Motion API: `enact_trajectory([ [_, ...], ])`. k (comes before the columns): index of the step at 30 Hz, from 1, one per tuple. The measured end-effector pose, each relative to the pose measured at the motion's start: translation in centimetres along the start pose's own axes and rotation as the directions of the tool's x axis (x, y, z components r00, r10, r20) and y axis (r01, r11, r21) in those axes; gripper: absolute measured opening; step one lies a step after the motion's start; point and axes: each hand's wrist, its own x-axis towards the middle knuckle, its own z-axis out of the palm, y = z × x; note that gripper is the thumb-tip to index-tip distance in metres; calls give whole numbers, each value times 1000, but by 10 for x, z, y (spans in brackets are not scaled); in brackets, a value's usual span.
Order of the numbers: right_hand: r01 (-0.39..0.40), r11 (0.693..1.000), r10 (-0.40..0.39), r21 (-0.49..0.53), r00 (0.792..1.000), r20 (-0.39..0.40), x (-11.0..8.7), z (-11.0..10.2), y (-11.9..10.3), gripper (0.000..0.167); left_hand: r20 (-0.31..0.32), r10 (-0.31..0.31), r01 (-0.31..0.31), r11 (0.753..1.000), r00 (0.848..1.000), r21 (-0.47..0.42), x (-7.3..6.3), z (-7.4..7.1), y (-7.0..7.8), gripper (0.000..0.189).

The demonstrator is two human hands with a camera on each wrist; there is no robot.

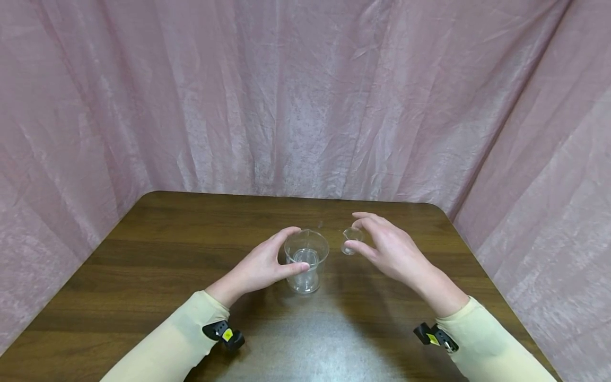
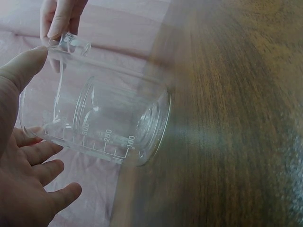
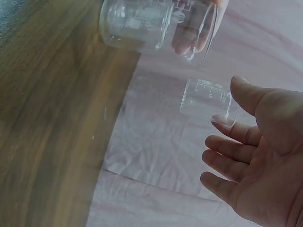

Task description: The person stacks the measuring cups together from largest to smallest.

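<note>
A large clear glass beaker (image 1: 315, 278) stands upright on the table, its white scale reading 100, 200 and 300 in the left wrist view. Inside it sits a smaller glass vessel (image 2: 116, 106). The left hand (image 1: 260, 265) holds the large beaker near its rim, thumb on the near side and forefinger on the far side; its other fingers are spread. To the right, the right hand (image 1: 393, 249) pinches a tiny glass beaker (image 3: 203, 97) by the rim between thumb and forefinger. This tiny beaker is raised above the table, close beside the large one.
The brown wooden table (image 1: 191, 233) has rounded far corners. Pink curtains (image 1: 305, 95) hang behind it and along both sides. Each sleeved forearm carries a black strap with a small device, one on the left (image 1: 224, 334) and one on the right (image 1: 436, 338).
</note>
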Motion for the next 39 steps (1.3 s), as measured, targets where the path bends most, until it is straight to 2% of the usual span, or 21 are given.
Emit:
enact_trajectory([
  [9,43,999,-43,-7,999,-8,5,-3,-7,37,9,-10,10,1000,1000,-2,0,-1,2,93],
  [23,55,998,-55,15,998,6,13,-7,-20,37,11,13,-13,1000,1000,-10,0,-2,1,91],
  [39,77,996,-77,49,997,6,22,-5,-36,38,13,12,-12,1000,1000,-5,1,-2,1,92],
])
